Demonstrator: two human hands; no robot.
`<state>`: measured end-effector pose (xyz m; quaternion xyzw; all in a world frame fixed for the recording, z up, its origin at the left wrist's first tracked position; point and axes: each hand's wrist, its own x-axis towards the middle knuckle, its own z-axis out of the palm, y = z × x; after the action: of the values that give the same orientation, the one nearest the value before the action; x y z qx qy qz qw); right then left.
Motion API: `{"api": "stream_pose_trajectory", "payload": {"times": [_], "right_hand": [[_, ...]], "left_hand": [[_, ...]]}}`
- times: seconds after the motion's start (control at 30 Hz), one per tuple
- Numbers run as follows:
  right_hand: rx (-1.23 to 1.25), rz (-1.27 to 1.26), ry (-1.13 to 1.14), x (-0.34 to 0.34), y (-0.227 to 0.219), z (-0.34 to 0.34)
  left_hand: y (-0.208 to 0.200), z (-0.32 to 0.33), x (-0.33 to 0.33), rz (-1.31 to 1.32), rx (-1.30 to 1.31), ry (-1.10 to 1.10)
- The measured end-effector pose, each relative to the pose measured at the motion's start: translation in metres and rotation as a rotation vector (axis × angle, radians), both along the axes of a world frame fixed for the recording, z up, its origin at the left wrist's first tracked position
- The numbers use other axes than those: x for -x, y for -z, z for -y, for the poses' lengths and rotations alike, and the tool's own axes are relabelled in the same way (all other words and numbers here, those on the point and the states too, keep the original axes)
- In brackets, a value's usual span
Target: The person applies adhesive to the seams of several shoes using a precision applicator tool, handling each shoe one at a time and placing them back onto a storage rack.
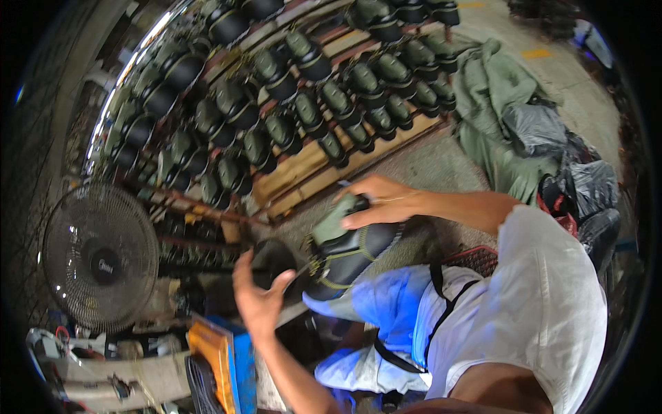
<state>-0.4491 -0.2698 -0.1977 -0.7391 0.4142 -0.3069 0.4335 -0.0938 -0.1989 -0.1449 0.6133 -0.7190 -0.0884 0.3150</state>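
A black and grey-green shoe with yellow thread along its seams rests tilted above my lap. My right hand is closed on the shoe's green upper part, and a small pale tip sticks out by its fingers, too small to name. Left of the shoe, my left hand is raised with thumb and fingers apart. A thin line runs between the left thumb and the yellow thread at the shoe's edge; whether it is thread or a thin tool I cannot tell.
Racks hold rows of similar shoes ahead. A round fan stands at the left. An orange and blue box and a dark sole are at the lower left. Green cloth and grey plastic bags lie at the right.
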Motion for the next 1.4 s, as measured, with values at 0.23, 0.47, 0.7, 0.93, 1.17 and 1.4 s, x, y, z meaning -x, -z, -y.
{"api": "stream_pose_trajectory", "payload": {"times": [0.23,0.47,0.7,0.93,1.17,1.4], "right_hand": [[0.455,0.085,0.775,0.148,-0.077,-0.026],[1.086,-0.223,1.131,0.149,-0.111,0.151],[0.733,-0.357,1.036,0.134,-0.077,0.273],[1.310,-0.301,1.141,0.252,-0.092,0.228],[0.749,-0.843,1.234,0.333,-0.102,0.292],[0.537,-0.757,1.312,0.305,-0.121,0.302]], "left_hand": [[-0.017,-0.007,-0.143,0.596,0.067,-0.246],[-0.053,-0.010,-0.139,0.639,-0.654,-0.230],[-0.055,-0.004,-0.115,0.441,-0.586,-0.282],[-0.055,-0.006,-0.116,0.467,-0.548,-0.319],[-0.040,-0.001,-0.121,0.580,-0.425,-0.295],[-0.026,0.001,-0.146,0.493,-0.412,-0.268]]}}
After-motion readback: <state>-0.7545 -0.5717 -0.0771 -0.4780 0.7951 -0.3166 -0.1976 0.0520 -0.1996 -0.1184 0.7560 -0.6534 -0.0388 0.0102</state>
